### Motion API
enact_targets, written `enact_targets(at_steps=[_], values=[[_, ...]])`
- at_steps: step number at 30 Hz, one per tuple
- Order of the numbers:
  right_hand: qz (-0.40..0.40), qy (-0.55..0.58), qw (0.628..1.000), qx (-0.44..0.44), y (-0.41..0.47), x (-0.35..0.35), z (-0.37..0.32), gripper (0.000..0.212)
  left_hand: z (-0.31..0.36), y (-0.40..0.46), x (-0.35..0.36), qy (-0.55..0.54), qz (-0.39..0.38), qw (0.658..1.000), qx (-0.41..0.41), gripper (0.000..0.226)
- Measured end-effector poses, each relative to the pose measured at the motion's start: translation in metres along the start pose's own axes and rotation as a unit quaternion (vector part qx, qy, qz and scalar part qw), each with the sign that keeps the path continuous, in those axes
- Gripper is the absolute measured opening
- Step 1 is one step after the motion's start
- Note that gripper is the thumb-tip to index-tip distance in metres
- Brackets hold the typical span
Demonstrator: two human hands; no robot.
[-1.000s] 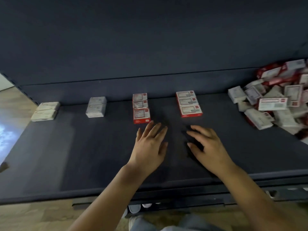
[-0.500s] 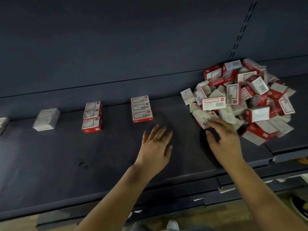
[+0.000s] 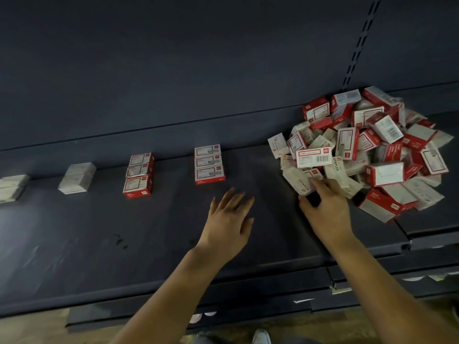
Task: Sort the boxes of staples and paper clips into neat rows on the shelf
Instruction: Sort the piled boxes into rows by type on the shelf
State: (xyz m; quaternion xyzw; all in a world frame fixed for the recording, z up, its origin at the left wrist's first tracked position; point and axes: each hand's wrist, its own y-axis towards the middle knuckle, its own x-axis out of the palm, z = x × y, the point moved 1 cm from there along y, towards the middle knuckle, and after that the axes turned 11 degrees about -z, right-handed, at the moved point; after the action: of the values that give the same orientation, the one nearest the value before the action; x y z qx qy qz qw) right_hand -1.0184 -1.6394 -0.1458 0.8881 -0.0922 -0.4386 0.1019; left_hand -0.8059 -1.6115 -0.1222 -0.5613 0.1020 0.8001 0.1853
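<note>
The right hand reaches to the near left edge of the pile of boxes at the right end of the dark shelf. Its fingers curl over a white box marked STAPLES, with the thumb at the box's near corner; the box lies flat with its long axis running diagonally, from far left to near right. Whether the box has left the shelf surface cannot be determined. The left hand hovers or rests palm down over the shelf, fingers straight and slightly spread, holding nothing, just in front of the right red-and-white row. That row holds three boxes set one behind another, each with its long axis left to right and its label face up. To its left, well apart, stands the left red-and-white row, also three boxes deep and oriented the same way, the middle box slightly askew. Farther left sits a white stack, and a second white stack lies at the left frame edge. The pile itself is unsorted, its red and white boxes pointing in mixed directions, several tilted on edge.
</note>
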Motion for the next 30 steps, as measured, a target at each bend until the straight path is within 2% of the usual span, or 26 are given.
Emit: enact_targets(at_steps=[3,6,8,10,14,19,26,30], values=[[0.023,0.029,0.998,-0.056,-0.008,0.001,-0.001,0.046,-0.002,0.0,0.001,-0.051,0.04,0.998,0.019,0.045],[0.013,0.051,0.994,-0.097,-0.018,-0.001,-0.004,0.05,0.003,0.0,-0.002,-0.179,0.054,0.982,-0.016,0.042],[0.005,0.077,0.99,-0.118,-0.023,-0.005,-0.009,0.046,0.005,0.002,-0.004,-0.246,0.065,0.966,-0.036,0.042],[-0.008,0.094,0.985,-0.145,-0.026,-0.009,-0.017,0.043,0.008,0.004,-0.007,-0.337,0.068,0.937,-0.054,0.041],[-0.01,0.106,0.972,-0.208,-0.029,-0.016,-0.032,0.04,0.013,0.005,-0.015,-0.525,0.068,0.847,-0.053,0.031],[0.006,0.103,0.966,-0.237,-0.029,-0.021,-0.042,0.041,0.015,-0.002,-0.021,-0.575,0.085,0.814,-0.027,0.029],[-0.009,0.107,0.96,-0.26,-0.027,-0.021,-0.055,0.04,0.011,-0.014,-0.026,-0.598,0.078,0.798,0.004,0.035],[-0.016,0.116,0.96,-0.255,-0.025,-0.017,-0.063,0.041,0.009,-0.018,-0.026,-0.616,0.1,0.782,0.017,0.039]])
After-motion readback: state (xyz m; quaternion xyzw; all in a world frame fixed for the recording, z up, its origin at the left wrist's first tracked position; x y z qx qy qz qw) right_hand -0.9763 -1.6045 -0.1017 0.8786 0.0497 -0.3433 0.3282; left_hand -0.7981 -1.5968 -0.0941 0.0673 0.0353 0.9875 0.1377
